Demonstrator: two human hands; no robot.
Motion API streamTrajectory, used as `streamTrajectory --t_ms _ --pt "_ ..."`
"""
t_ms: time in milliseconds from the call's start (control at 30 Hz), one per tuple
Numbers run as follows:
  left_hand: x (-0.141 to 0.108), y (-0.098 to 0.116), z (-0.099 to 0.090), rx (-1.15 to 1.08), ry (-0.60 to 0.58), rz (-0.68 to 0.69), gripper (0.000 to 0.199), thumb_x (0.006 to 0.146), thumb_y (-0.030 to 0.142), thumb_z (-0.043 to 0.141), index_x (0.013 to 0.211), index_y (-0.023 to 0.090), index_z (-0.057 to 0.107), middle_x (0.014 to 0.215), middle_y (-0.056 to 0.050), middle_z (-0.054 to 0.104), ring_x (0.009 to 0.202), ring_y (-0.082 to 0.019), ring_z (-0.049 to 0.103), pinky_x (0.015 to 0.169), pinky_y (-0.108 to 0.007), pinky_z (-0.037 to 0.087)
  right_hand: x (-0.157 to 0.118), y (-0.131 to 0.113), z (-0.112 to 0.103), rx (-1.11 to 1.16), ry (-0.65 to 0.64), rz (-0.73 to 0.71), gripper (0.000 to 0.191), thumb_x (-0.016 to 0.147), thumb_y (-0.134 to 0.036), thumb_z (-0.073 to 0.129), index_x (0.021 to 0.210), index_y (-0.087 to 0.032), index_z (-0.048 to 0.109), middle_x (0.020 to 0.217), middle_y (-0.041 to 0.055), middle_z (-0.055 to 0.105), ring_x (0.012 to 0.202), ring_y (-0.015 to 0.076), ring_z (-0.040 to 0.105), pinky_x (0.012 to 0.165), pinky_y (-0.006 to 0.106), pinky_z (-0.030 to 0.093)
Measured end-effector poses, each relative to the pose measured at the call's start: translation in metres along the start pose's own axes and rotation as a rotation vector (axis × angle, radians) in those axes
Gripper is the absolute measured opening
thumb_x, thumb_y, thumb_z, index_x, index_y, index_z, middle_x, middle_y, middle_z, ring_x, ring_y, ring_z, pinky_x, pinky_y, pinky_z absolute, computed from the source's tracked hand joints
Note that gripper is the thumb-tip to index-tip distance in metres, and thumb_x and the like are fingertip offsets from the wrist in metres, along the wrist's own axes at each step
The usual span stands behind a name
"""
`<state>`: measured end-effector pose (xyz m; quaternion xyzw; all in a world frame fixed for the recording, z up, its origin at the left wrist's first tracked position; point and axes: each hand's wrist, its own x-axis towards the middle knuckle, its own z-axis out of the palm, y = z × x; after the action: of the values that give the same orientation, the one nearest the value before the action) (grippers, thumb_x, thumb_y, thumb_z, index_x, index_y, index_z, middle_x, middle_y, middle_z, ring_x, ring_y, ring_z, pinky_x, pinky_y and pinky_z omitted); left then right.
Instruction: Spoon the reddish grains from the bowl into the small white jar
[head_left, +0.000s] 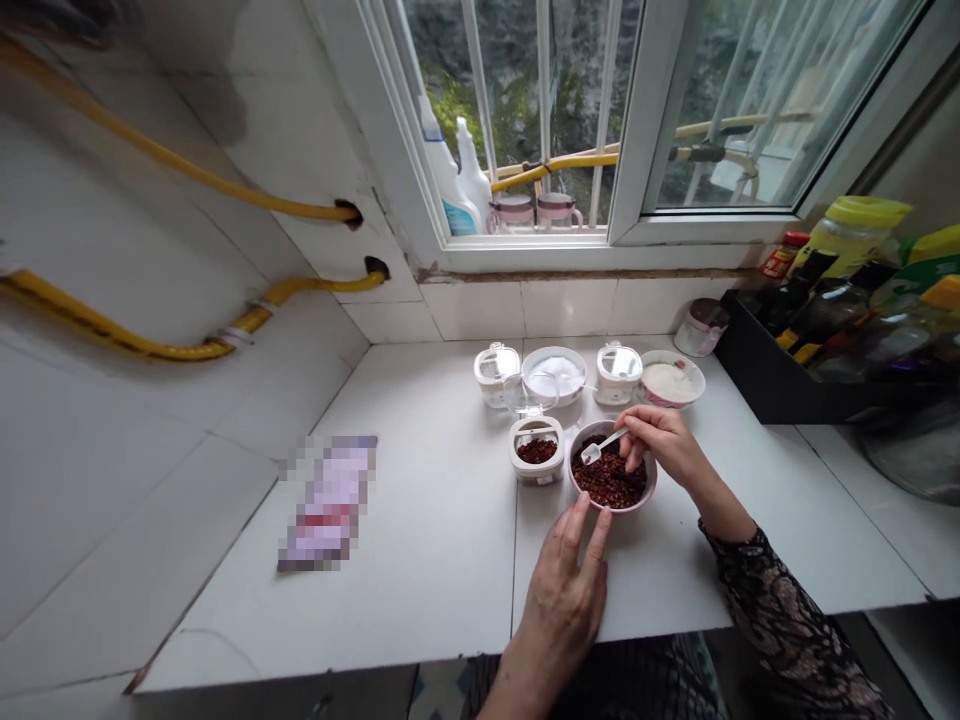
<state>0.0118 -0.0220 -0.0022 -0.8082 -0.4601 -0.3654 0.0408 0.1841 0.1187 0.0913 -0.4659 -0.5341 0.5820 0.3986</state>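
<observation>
A small white spoon (592, 454) is pinched in my right hand (664, 440), its scoop over a bowl (628, 508) of dark red, flaky spice (611, 480). My left hand (568, 580) rests on the near side of that bowl, fingers stretched out, fingertips touching its rim. Just left of the bowl stands a seasoning jar (537, 470) with its clear lid raised, partly filled with the same dark red flakes. Behind are two more lidded jars, one on the left (496, 375) and one on the right (618, 374).
A bowl of white grains (555, 375) and a bowl of off-white grains (671, 382) stand behind. A black box of bottles (780, 385) and a glass jar (701, 327) are at the right. A blurred purple packet (330, 505) lies left. Spray bottles (471, 175) stand by the window.
</observation>
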Motion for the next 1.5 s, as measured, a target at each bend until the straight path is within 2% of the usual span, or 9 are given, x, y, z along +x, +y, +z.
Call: streamTrajectory --t_ms 233,433,567,733,800,1000,1133,1267,1500 --pt "0.000 0.001 0.000 0.018 -0.023 -0.005 0.064 0.090 -0.001 0.045 0.152 0.010 0.037 0.153 -0.021 0.041 0.144 -0.029 0.039 0.109 -0.042 0.049 -0.001 -0.005 0.001 0.095 0.049 -0.096 0.040 0.071 -0.052 0.079 0.082 -0.016 0.065 0.056 0.0016 0.068 0.039 0.0147 0.062 0.041 0.025 0.052" --pt "-0.001 0.000 0.003 0.001 0.001 0.001 0.067 0.091 -0.001 0.044 0.155 0.011 0.032 0.157 -0.021 0.036 0.145 -0.029 0.038 0.110 -0.043 0.048 -0.012 -0.007 0.033 0.071 0.157 -0.305 0.034 0.087 -0.052 0.066 0.090 -0.018 0.063 0.063 0.0008 0.069 0.046 0.0144 0.065 0.050 0.026 0.056" --pt "-0.002 0.000 0.004 -0.002 0.014 0.001 0.066 0.091 0.000 0.044 0.156 0.011 0.031 0.157 -0.021 0.036 0.144 -0.030 0.040 0.109 -0.044 0.049 -0.017 0.001 0.051 -0.165 0.176 -0.571 0.022 0.100 -0.038 0.052 0.097 -0.020 0.064 0.068 0.0009 0.071 0.055 0.0146 0.068 0.058 0.027 0.057" --pt "-0.002 -0.001 0.005 -0.010 0.042 0.004 0.064 0.092 0.000 0.045 0.154 0.008 0.033 0.156 -0.023 0.036 0.144 -0.032 0.039 0.109 -0.044 0.049 -0.016 0.007 0.052 -0.621 0.016 -1.053 0.021 0.099 -0.015 0.044 0.106 -0.019 0.064 0.075 0.0043 0.072 0.064 0.0161 0.068 0.060 0.028 0.054" --pt "-0.002 -0.001 0.005 -0.015 0.057 0.009 0.064 0.091 0.000 0.046 0.154 0.008 0.034 0.156 -0.023 0.035 0.144 -0.031 0.038 0.109 -0.044 0.049 -0.017 0.006 0.050 -0.659 -0.001 -1.112 0.023 0.098 -0.012 0.044 0.107 -0.018 0.063 0.076 0.0049 0.073 0.065 0.0163 0.069 0.060 0.027 0.053" --pt "0.000 0.000 0.002 0.000 0.005 0.006 0.062 0.090 -0.001 0.046 0.151 0.008 0.039 0.155 -0.022 0.038 0.145 -0.030 0.038 0.112 -0.043 0.046 -0.020 -0.002 0.030 -0.382 0.170 -0.720 0.017 0.101 -0.024 0.047 0.097 -0.020 0.063 0.065 -0.0006 0.067 0.053 0.0136 0.065 0.057 0.026 0.054" --pt "0.000 0.000 0.000 -0.002 -0.009 0.005 0.062 0.091 -0.001 0.046 0.151 0.009 0.039 0.155 -0.021 0.037 0.145 -0.029 0.037 0.112 -0.042 0.046 -0.011 0.001 0.014 -0.390 0.158 -0.467 0.019 0.097 -0.030 0.051 0.085 -0.020 0.061 0.059 -0.0017 0.063 0.044 0.0131 0.060 0.047 0.025 0.048" --pt "0.000 0.000 -0.001 -0.013 -0.002 0.002 0.061 0.092 0.000 0.046 0.152 0.009 0.039 0.155 -0.021 0.037 0.145 -0.029 0.037 0.111 -0.041 0.046 -0.005 0.008 0.014 -0.477 0.095 -0.352 0.019 0.093 -0.028 0.051 0.077 -0.021 0.059 0.054 -0.0021 0.062 0.043 0.0136 0.057 0.046 0.025 0.046" --pt "0.000 -0.001 0.000 -0.015 0.021 0.009 0.064 0.092 0.000 0.046 0.154 0.011 0.034 0.157 -0.020 0.035 0.144 -0.029 0.040 0.109 -0.041 0.048 -0.006 0.010 0.022 -0.292 0.046 -0.193 0.019 0.088 -0.035 0.052 0.078 -0.020 0.059 0.054 -0.0018 0.064 0.040 0.0131 0.058 0.043 0.023 0.045"
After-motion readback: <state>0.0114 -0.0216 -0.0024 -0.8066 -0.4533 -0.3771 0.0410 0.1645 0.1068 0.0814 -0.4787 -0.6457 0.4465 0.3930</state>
